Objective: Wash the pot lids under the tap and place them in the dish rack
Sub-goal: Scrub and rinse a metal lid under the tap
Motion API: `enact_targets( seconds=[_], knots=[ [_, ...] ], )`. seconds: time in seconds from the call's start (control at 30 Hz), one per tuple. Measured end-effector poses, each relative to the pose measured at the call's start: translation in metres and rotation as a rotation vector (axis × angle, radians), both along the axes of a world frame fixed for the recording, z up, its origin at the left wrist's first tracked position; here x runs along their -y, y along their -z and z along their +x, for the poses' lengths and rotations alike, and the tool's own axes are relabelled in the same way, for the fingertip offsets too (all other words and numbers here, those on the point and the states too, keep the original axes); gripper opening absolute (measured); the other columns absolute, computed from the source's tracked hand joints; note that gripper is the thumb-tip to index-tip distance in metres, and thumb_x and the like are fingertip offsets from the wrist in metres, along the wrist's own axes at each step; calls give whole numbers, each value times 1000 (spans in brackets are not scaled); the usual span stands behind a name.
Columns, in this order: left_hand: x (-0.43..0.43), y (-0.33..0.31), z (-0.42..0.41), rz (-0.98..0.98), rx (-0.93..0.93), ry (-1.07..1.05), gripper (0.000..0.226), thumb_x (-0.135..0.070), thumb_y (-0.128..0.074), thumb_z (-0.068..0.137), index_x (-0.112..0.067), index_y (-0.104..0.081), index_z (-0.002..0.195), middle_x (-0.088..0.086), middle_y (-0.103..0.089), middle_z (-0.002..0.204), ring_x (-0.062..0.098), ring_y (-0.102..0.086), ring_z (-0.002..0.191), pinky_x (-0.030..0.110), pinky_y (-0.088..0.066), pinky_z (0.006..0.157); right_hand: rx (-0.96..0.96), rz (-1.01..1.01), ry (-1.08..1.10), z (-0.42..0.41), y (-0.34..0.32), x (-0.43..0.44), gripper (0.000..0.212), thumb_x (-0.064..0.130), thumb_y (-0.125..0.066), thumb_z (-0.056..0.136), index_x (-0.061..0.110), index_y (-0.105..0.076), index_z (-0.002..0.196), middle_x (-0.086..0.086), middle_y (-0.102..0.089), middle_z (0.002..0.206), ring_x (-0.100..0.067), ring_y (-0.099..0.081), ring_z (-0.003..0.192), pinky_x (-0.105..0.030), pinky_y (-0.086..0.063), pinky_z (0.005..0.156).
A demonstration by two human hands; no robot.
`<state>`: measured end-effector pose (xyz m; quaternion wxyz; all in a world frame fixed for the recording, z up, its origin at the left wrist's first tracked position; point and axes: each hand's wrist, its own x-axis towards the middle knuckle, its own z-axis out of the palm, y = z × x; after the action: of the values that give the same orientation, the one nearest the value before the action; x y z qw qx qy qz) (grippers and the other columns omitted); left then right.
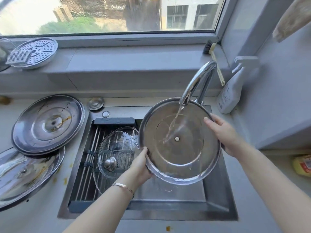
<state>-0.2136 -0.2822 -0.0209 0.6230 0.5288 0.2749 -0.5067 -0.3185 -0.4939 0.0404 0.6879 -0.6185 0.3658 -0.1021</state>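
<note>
I hold a round steel pot lid [183, 153], underside up and tilted, over the sink. My left hand [140, 165] grips its lower left rim and my right hand [222, 132] grips its upper right rim. Water runs from the chrome tap [195, 84] onto the lid's middle. A glass lid [117, 148] with a metal knob lies on the roll-up dish rack [89, 163] across the sink's left half. Two soiled steel lids lie on the counter to the left, one [48, 123] overlapping the other [25, 174].
The steel sink [217, 197] is sunk in a pale counter with food spots. On the window ledge sit a perforated steamer plate [38, 52], a small grater and a brush [213, 58]. A spray bottle [234, 88] stands right of the tap; a yellow item [303, 164] lies at far right.
</note>
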Motion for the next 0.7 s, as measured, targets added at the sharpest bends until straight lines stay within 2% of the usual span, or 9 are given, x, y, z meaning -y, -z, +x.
enact_targets(
  seconds=[0.07, 0.17, 0.23, 0.37, 0.43, 0.5, 0.57, 0.6, 0.7],
  knots=[
    [-5, -6, 0, 70, 60, 82, 32, -27, -43, 98, -1, -60, 106, 16, -71, 87, 32, -64, 85, 43, -51, 70, -168, -115, -2, 4, 4, 6, 23, 36, -48, 95, 20, -65, 92, 0, -68, 95, -21, -63, 94, -36, -48, 90],
    [-19, -18, 11, 157, 168, 203, 18, -11, -42, 96, 2, -54, 100, 19, -66, 88, 31, -63, 76, 42, -54, 61, -356, 0, 18, 3, 18, 5, 40, 48, -48, 92, 15, -63, 107, -6, -67, 102, -23, -63, 90, -34, -50, 82],
    [-24, -34, 22, 220, 298, 278, 12, -4, -43, 92, 0, -53, 99, 19, -64, 86, 30, -62, 71, 40, -56, 58, -409, -11, -10, 0, 34, -1, 41, 44, -48, 94, 10, -65, 107, -6, -68, 104, -22, -64, 89, -33, -50, 79],
    [-22, -67, 37, 352, 651, 396, 11, -2, -48, 85, 4, -55, 91, 24, -60, 81, 33, -62, 59, 39, -54, 42, -359, 11, 104, 9, 53, -8, 44, 26, -45, 97, -2, -48, 130, -16, -54, 130, -29, -54, 116, -41, -43, 102],
    [-19, -81, 39, 415, 870, 502, 19, -11, -45, 80, 0, -58, 90, 22, -64, 83, 35, -65, 68, 48, -57, 53, -292, 33, 167, 22, 52, -7, 48, 19, -45, 97, -2, -35, 138, -15, -47, 134, -29, -47, 124, -44, -38, 107],
    [-16, -95, 36, 515, 1025, 632, 18, -18, -43, 78, -8, -56, 84, 12, -64, 81, 34, -64, 77, 45, -55, 66, -249, 86, 229, 34, 54, -3, 38, 11, -44, 95, -1, -42, 131, -19, -50, 125, -37, -36, 132, -48, -33, 109],
    [-10, -106, 31, 664, 1144, 753, 13, -20, -41, 85, -11, -51, 83, 6, -61, 82, 31, -58, 81, 35, -45, 69, -229, 152, 277, 41, 57, 0, 18, 4, -43, 93, 11, -51, 109, -13, -55, 99, -16, -41, 100, -52, -34, 108],
    [-8, -109, 30, 723, 1187, 801, 13, -20, -40, 88, -12, -49, 84, 5, -58, 83, 30, -55, 82, 34, -40, 68, -233, 164, 287, 46, 58, 2, 14, 1, -43, 91, 12, -50, 98, -11, -55, 93, -23, -51, 102, -51, -36, 106],
    [2, -119, 26, 809, 1252, 905, 14, -21, -37, 91, -10, -44, 85, 7, -53, 85, 30, -50, 81, 32, -34, 67, -219, 191, 290, 59, 52, 2, 21, -3, -43, 89, 15, -48, 79, -7, -49, 93, -21, -50, 99, -40, -43, 102]
  ],
)
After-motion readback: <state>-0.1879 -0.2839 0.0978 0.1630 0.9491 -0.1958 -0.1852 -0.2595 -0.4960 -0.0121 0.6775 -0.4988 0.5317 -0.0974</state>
